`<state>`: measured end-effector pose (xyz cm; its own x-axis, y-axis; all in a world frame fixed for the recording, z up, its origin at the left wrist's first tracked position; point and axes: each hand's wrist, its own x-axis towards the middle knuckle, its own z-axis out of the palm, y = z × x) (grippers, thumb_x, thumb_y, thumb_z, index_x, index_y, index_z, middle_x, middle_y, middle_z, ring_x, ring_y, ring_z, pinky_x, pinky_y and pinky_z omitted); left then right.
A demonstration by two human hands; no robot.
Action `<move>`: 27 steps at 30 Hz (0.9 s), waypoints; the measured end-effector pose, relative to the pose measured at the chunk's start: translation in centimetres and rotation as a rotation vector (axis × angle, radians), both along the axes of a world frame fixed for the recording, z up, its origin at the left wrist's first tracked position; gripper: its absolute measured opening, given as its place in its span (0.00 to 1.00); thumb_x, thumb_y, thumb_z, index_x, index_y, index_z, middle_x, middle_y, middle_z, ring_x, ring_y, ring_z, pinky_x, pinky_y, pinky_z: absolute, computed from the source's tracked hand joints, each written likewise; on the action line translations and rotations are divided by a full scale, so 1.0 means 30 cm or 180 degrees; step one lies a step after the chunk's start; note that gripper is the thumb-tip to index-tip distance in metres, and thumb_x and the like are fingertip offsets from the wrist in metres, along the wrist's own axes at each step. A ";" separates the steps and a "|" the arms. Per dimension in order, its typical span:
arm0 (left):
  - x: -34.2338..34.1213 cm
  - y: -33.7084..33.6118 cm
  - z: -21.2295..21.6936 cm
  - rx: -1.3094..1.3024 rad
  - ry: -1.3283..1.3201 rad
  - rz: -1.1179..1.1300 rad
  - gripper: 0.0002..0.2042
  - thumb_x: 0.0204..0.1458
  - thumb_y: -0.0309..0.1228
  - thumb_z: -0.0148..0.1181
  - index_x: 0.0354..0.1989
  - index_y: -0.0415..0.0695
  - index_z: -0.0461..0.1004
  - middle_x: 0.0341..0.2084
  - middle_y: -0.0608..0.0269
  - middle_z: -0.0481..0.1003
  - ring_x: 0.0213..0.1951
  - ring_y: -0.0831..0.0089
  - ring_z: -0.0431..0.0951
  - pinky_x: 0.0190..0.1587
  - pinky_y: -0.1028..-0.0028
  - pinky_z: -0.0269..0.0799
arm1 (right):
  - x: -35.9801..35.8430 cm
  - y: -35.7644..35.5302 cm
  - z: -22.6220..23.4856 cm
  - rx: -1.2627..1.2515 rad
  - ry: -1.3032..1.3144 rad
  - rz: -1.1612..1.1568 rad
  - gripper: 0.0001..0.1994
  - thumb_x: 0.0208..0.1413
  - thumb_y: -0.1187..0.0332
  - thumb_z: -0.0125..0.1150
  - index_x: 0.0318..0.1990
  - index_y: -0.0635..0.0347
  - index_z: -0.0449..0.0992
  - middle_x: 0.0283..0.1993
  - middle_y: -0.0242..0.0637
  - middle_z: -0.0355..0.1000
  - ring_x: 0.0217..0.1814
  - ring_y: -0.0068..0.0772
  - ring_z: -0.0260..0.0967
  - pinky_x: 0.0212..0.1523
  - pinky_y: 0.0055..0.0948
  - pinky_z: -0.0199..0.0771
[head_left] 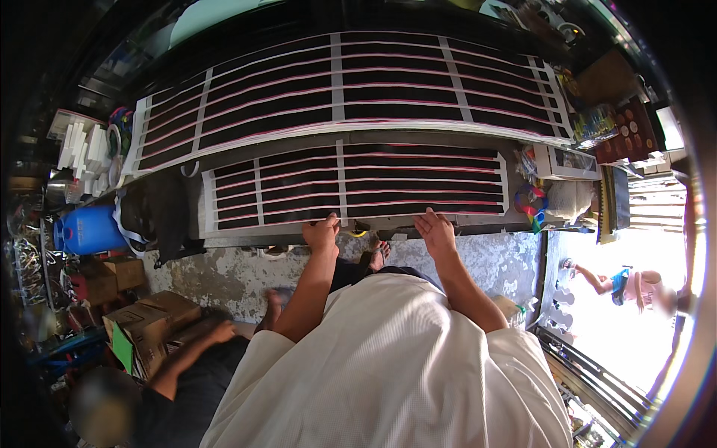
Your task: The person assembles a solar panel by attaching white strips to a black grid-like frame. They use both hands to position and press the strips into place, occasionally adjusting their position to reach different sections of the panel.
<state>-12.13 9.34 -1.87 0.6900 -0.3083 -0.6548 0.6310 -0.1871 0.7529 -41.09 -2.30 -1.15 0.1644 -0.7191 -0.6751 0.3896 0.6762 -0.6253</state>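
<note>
A long dark counter runs across the view, covered with black sheets crossed by white bands and thin pink lines. My left hand rests on the near edge of the lower sheet, fingers curled over its white border. My right hand lies flat on the same near edge, a little to the right, fingers together and pointing away from me. Neither hand holds a loose object. A second, larger sheet of the same pattern lies on the shelf behind.
A blue barrel stands at the left beside white packets. Cardboard boxes sit on the floor lower left, where another person crouches. Trays of small goods fill the right end. A bright doorway with a person outside opens at right.
</note>
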 end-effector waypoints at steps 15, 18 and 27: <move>0.031 0.020 -0.063 -0.0173 0.0046 -0.0184 0.11 0.61 0.16 0.72 0.43 0.42 0.75 0.35 0.56 0.84 0.32 0.68 0.86 0.28 0.68 0.72 | -0.001 0.002 0.005 0.0001 -0.0109 0.0086 0.10 0.77 0.65 0.64 0.54 0.60 0.74 0.54 0.39 0.81 0.63 0.43 0.82 0.68 0.44 0.79; 0.010 0.029 -0.035 -0.0046 0.0076 -0.0166 0.10 0.61 0.18 0.73 0.43 0.41 0.76 0.34 0.54 0.85 0.29 0.68 0.85 0.24 0.70 0.72 | -0.004 -0.001 -0.004 0.0011 -0.0106 0.0091 0.09 0.77 0.65 0.63 0.54 0.60 0.74 0.54 0.39 0.82 0.63 0.43 0.83 0.68 0.44 0.78; 0.015 0.082 -0.015 -0.0019 0.0359 -0.0744 0.05 0.67 0.25 0.70 0.43 0.45 0.79 0.38 0.60 0.87 0.32 0.74 0.85 0.30 0.75 0.76 | -0.008 0.002 -0.012 0.0020 -0.0193 -0.0023 0.06 0.74 0.68 0.67 0.46 0.57 0.75 0.48 0.37 0.83 0.56 0.41 0.86 0.61 0.41 0.85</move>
<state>-11.67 11.81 -2.31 0.5222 -0.4549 -0.7214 0.6512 -0.3336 0.6817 -41.32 -2.24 -1.52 0.1998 -0.7163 -0.6685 0.4314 0.6769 -0.5963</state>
